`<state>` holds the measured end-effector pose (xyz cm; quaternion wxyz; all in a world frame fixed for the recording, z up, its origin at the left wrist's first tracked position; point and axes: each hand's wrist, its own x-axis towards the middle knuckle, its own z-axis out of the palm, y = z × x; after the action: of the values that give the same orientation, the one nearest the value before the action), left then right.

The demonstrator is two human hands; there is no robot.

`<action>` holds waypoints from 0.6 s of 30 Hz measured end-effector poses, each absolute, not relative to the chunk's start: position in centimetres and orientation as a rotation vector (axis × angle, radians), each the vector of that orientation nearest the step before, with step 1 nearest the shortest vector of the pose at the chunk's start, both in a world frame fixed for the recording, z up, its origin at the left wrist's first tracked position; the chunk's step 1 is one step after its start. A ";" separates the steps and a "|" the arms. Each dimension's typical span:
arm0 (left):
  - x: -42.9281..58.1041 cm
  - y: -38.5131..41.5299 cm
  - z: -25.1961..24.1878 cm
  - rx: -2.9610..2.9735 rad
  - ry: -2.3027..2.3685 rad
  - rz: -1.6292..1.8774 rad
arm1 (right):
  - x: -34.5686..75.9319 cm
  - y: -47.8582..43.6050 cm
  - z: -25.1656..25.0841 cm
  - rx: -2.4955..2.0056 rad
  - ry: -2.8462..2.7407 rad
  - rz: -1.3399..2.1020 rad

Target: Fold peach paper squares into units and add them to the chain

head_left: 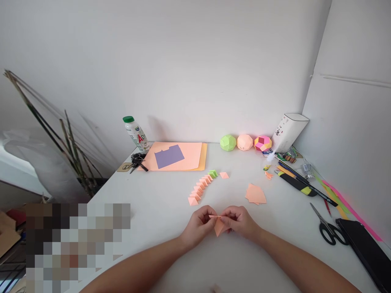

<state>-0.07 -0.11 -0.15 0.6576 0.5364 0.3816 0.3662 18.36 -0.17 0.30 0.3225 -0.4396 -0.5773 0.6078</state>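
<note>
My left hand [199, 225] and my right hand [239, 221] meet over the white table [152, 203], both pinching a small folded piece of orange paper [218, 227] between thumbs and fingers. Just beyond my hands a curved row of several folded orange paper units [200, 188] lies on the table, ending in green units [213, 173]. A single orange unit [224, 175] lies beside them. A small stack of orange paper squares [255, 194] rests to the right of the row.
At the back lie orange sheets [177, 156] with a purple piece [169, 156], keys [136, 161], a bottle [136, 134], three paper balls [245, 142] and a white box [288, 131]. Pens [301, 183], scissors [328, 228] and a black tablet [366, 248] line the right side.
</note>
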 end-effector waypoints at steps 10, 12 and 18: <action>0.0 -0.2 0.3 1.217 1.000 0.863 | 18.6 0.0 -0.1 -1.192 -1.595 1.474; -0.1 -0.2 0.5 1.147 1.018 0.874 | 18.7 0.0 0.1 -1.194 -1.564 1.472; -0.1 -0.1 0.5 1.151 0.949 0.850 | 18.7 -0.1 0.0 -1.167 -1.554 1.529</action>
<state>-0.09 -0.06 0.51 0.6535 0.5075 0.4185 0.3746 18.66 -0.08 -0.03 0.3283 -0.4458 -0.5937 0.5839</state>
